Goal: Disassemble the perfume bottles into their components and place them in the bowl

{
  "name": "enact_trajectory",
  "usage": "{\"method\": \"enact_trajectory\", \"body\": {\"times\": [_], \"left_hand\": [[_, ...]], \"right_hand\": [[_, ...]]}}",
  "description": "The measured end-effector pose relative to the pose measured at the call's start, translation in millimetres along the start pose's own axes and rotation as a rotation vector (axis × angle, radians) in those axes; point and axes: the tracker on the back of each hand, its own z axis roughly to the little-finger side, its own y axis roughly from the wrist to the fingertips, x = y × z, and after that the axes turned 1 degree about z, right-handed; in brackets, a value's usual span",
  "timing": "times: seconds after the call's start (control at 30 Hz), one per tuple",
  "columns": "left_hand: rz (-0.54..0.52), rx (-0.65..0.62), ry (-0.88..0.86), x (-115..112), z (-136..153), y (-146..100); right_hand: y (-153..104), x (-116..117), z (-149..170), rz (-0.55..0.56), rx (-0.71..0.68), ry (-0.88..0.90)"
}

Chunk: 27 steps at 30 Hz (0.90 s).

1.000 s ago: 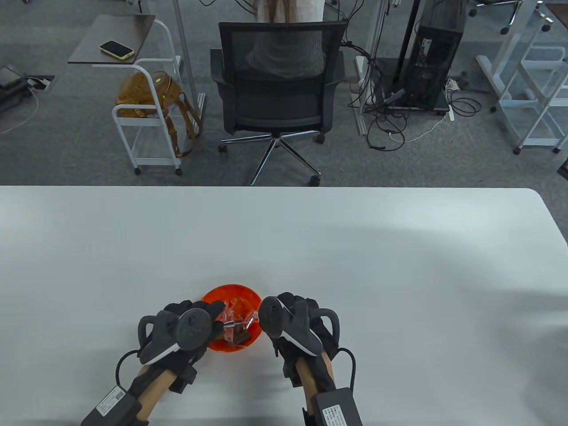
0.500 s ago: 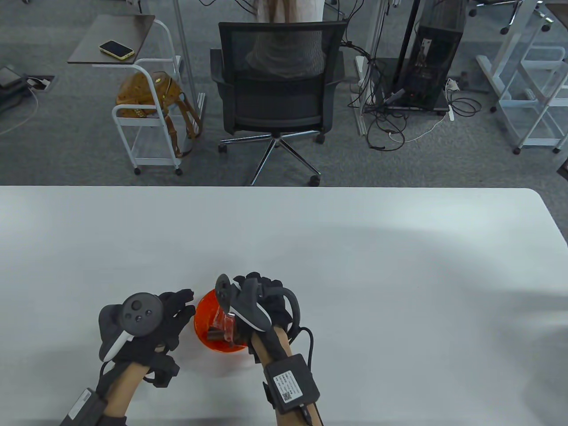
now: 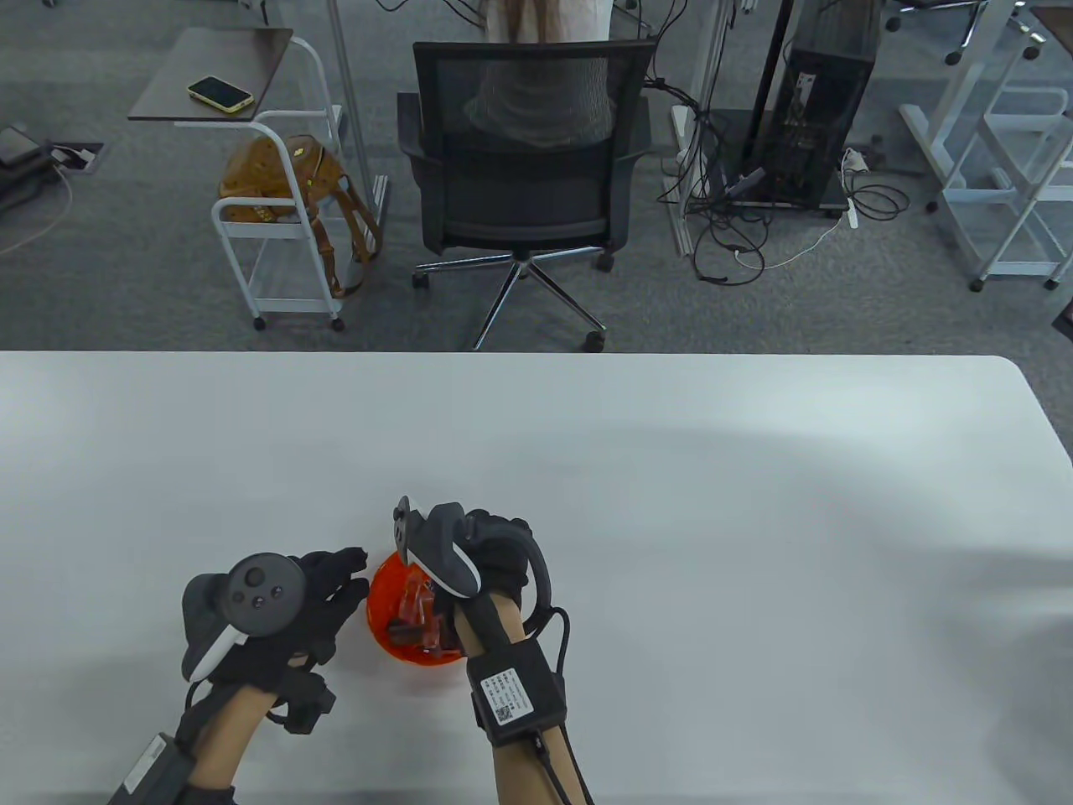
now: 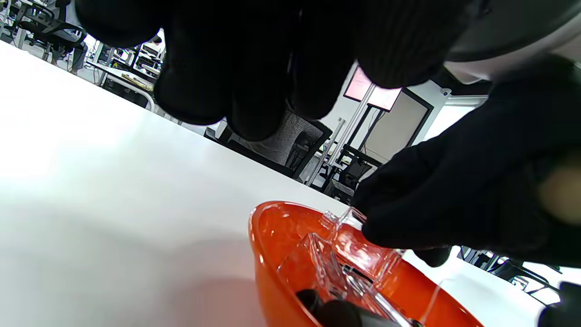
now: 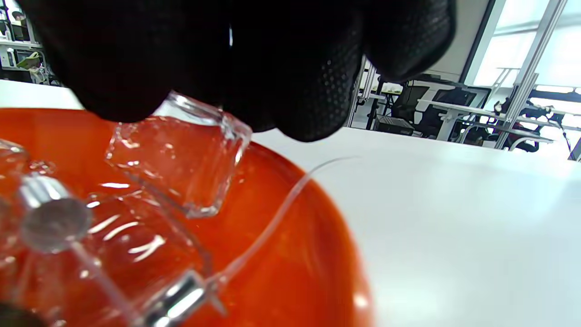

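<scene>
The orange bowl [image 3: 379, 587] sits near the table's front edge, with clear bottle bodies, dark caps [image 4: 336, 313] and a silver spray pump [image 5: 177, 299] with its thin tube inside. My right hand [image 3: 495, 545] hovers over the bowl and grips a clear glass bottle [image 5: 181, 154] by its upper part. The bottle hangs just above the bowl's contents, as the left wrist view also shows around the bottle [image 4: 358, 245]. My left hand [image 3: 331, 587] lies to the left of the bowl, fingers spread and holding nothing.
The white table [image 3: 671, 470] stretches wide behind and to both sides of the bowl. Beyond its far edge stand a black office chair [image 3: 524, 159] and a small white cart [image 3: 277, 210].
My left hand pulled away from the bowl to its left and opened. My right hand swung left over the bowl with the glass bottle in its grip.
</scene>
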Motion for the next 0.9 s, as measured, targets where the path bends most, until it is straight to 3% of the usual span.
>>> {"method": "enact_trajectory", "body": {"times": [0.3, 0.47, 0.63, 0.9], "left_hand": [[0.035, -0.041, 0.027, -2, -3, 0], [-0.041, -0.066, 0.153, 6, -6, -3], [-0.123, -0.088, 0.335, 15, -13, -7], [-0.157, -0.096, 0.461, 13, -17, -14]], "right_hand": [[-21, -16, 27, 0.028, -0.021, 0.071], [-46, -23, 59, 0.221, -0.058, 0.155], [-77, -19, 95, 0.454, -0.091, 0.046], [-78, -7, 129, 0.530, -0.038, -0.111]]}}
